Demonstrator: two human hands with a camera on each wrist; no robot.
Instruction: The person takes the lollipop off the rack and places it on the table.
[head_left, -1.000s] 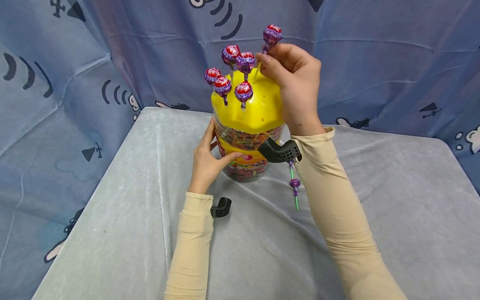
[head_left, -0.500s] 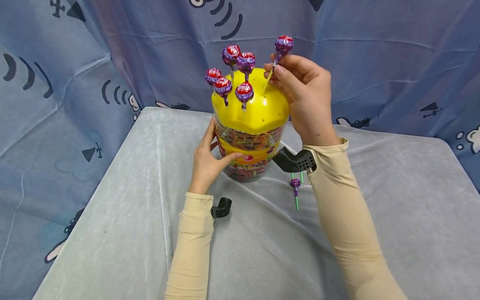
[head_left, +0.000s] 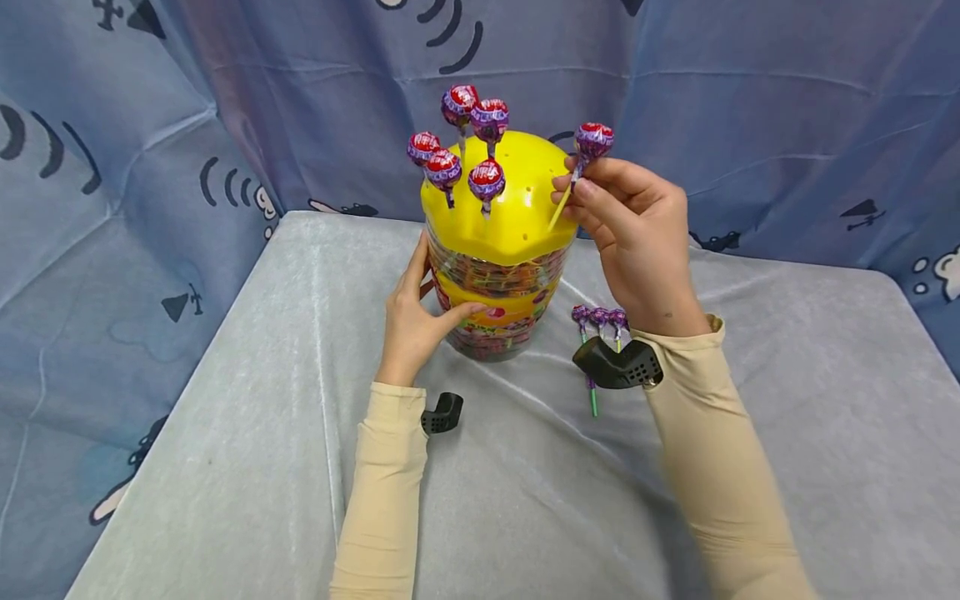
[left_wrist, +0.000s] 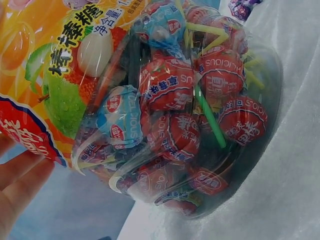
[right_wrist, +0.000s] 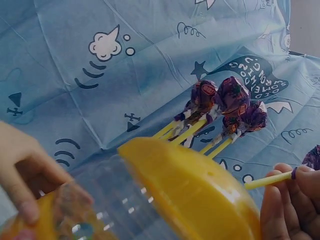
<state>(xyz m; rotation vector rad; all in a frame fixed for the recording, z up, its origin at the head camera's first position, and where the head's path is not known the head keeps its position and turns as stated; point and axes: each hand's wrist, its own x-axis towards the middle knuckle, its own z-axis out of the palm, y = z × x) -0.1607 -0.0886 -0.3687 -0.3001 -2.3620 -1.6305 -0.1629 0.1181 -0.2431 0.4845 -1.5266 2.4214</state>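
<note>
A clear plastic jar with a domed yellow lid stands on the table, packed with wrapped candies. Several purple-and-red lollipops stick up from the left part of the lid. My left hand holds the jar's left side, thumb across its yellow label. Between thumb and fingers, my right hand pinches another lollipop, head up. Its yellow stick slants down to the lid's right side; whether the tip touches the lid I cannot tell. Small holes dot the lid.
Several lollipops lie on the grey cloth-covered table right of the jar, partly hidden by the right wrist's black camera mount. A blue patterned curtain hangs behind the table.
My right hand has moved right and toward me with its lollipop, from the lid's back to its right side. More lollipops on the table are uncovered. The left hand stays on the jar.
</note>
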